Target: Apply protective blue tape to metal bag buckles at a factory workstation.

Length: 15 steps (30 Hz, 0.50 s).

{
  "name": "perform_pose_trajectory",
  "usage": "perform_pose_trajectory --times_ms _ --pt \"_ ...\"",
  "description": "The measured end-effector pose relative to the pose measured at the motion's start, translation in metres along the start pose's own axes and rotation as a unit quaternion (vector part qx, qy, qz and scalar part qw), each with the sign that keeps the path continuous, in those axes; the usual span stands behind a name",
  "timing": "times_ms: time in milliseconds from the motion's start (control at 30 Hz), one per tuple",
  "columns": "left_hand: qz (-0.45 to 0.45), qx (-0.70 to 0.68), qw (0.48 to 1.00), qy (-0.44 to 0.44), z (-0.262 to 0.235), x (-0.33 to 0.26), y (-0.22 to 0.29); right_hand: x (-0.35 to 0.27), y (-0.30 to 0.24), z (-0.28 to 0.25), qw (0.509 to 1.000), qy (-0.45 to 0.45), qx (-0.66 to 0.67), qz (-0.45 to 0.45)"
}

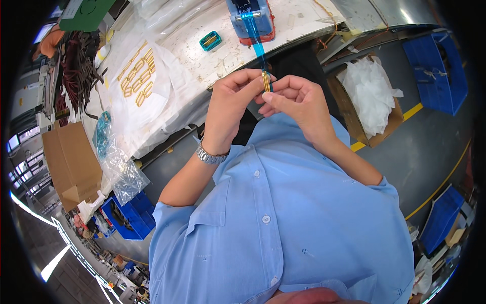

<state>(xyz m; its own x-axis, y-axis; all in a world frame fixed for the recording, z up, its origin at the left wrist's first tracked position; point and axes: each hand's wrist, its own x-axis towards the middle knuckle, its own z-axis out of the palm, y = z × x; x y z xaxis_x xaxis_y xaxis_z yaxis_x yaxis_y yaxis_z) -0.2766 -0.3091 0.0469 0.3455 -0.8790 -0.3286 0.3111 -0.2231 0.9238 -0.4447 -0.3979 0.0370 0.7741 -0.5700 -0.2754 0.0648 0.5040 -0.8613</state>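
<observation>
Cataloguing the head view, the only one supplied: at upper centre of the frame the left hand (230, 109) and right hand (298, 101) met fingertip to fingertip, both closed in a pinch on one small gold-coloured metal piece (266, 81), slim and upright between thumbs and forefingers. A strip of blue tape (255, 38) ran taut from the piece up to a blue tape dispenser (250, 17) on the white-covered workbench (223, 55) at top centre; whether the tape was already stuck round the piece could not be told. Judged handling, metal piece: light, rigid, smooth and likely slippery, best pinched by its narrow sides near the middle, leaving the faces free. Judged handling, tape: thin, limp, tacky, prone to folding on itself unless kept under tension. Item, upper left: rows of like gold pieces (139, 76) laid on a white sheet. Item, just right of these: small teal box (210, 40). Item, left edge: cardboard box (71, 162) with clear plastic bags (119, 167) beside it. Item, right: carton of white wrapping (372, 99); blue bins (438, 71) on grey floor. Wearer: light blue shirt, metal wristwatch (210, 156) on the left wrist.
</observation>
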Motion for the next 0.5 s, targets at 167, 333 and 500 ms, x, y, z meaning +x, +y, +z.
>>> perform_pose_trajectory --times_ms 167,333,500 --pt "-0.024 0.015 0.999 0.025 -0.001 0.005 -0.001 0.000 0.001 -0.001 1.000 0.000 0.017 0.005" --pt "-0.045 0.004 0.998 0.036 -0.003 0.005 -0.003 0.001 -0.004 -0.007 0.999 -0.027 -0.034 0.008" --pt "-0.074 -0.044 0.996 0.013 -0.002 0.004 -0.001 0.006 -0.012 -0.009 0.992 -0.027 -0.124 -0.002"
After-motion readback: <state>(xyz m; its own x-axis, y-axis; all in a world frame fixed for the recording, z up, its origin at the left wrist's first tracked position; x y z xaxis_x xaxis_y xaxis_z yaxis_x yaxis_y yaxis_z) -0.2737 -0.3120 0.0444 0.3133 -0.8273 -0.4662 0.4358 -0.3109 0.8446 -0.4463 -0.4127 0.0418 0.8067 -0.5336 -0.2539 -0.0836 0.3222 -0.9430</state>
